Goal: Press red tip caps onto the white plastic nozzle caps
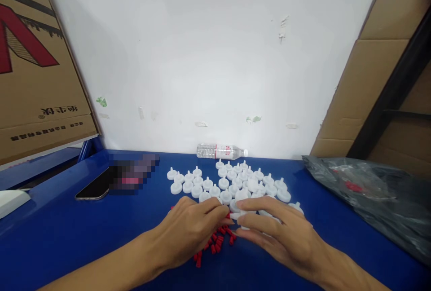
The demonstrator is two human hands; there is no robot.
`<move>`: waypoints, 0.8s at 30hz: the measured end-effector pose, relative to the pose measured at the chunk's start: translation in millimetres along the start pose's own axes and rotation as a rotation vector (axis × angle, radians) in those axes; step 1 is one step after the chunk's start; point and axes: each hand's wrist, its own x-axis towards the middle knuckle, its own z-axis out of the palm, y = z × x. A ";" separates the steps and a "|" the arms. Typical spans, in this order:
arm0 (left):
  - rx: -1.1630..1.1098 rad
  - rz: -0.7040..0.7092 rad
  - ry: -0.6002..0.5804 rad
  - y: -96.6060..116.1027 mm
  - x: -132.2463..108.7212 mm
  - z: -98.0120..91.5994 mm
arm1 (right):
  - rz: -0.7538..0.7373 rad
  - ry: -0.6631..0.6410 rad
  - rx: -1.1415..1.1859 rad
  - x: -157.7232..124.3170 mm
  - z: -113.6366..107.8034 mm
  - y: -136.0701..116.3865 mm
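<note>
My right hand (286, 230) has its fingers closed round a white plastic spout cap (235, 215), whose narrow tip points left. At that tip my left hand (195, 223) pinches a small red tip cap (228, 215), mostly hidden by the fingers. Whether the red piece sits on the spout or just touches it, I cannot tell. Below and between my hands lies a loose pile of red tip caps (218, 242). Beyond them many white spout caps (224, 183) stand on the blue table (134, 223), most with spouts upward.
A clear plastic bottle (222, 151) lies against the white wall. At left are a phone (96, 186), a blurred-out item (134, 174) and a large printed carton (43, 80). A dark plastic bag (363, 205) lies at right, holding something red, below cardboard (373, 80).
</note>
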 end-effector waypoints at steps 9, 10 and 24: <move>-0.106 -0.006 -0.027 5.5 1.4 -5.6 | -0.015 0.043 0.031 2.3 -2.4 -6.2; -0.124 -0.013 -0.024 6.2 1.5 -6.4 | -0.022 0.039 0.033 1.3 -2.4 -6.3; -0.193 -0.115 0.397 -22.2 17.6 -52.0 | 0.002 0.004 -0.085 16.2 -17.5 2.5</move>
